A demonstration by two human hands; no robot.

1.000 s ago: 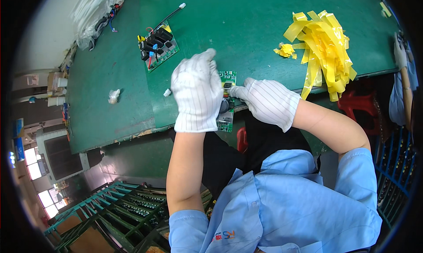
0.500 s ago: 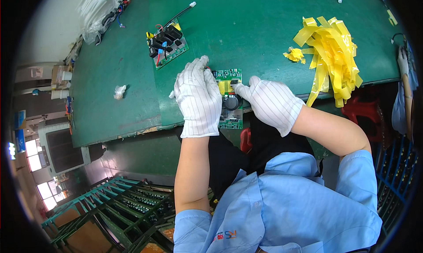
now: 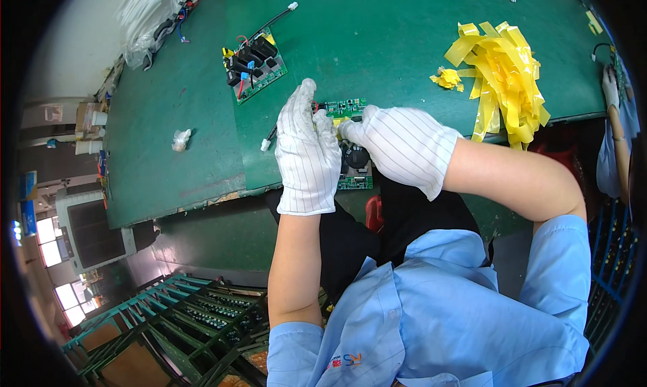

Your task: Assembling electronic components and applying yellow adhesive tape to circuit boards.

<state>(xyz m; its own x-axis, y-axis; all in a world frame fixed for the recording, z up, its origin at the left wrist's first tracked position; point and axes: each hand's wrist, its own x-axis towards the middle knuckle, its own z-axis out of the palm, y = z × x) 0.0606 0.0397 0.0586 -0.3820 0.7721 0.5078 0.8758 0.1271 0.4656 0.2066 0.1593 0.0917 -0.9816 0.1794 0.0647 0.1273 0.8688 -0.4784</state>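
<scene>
A green circuit board (image 3: 355,183) lies at the table's near edge, its lower part reaching past the edge. It carries dark round parts and a patch of yellow tape, mostly covered by my hands. Along its left side rests my left hand (image 3: 306,154), in a white striped glove, fingers stretched out and thumb by the tape. My right hand (image 3: 408,144), gloved alike, comes in from the right; its fingertips pinch together over the tape area, and what they hold is hidden. A dark cable with a white connector (image 3: 265,144) sticks out left of my left hand.
A second circuit board (image 3: 253,67) with black blocks and a cable sits farther back. At the right lie a heap of yellow tape strips (image 3: 505,83) and a small yellow scrap (image 3: 447,79). A crumpled white piece (image 3: 181,140) lies left. Another person's gloved hand (image 3: 610,87) shows far right.
My right hand has shifted up and left over the board, covering more of the tape. My left thumb has moved inward, and the cable's white connector now shows beside that hand.
</scene>
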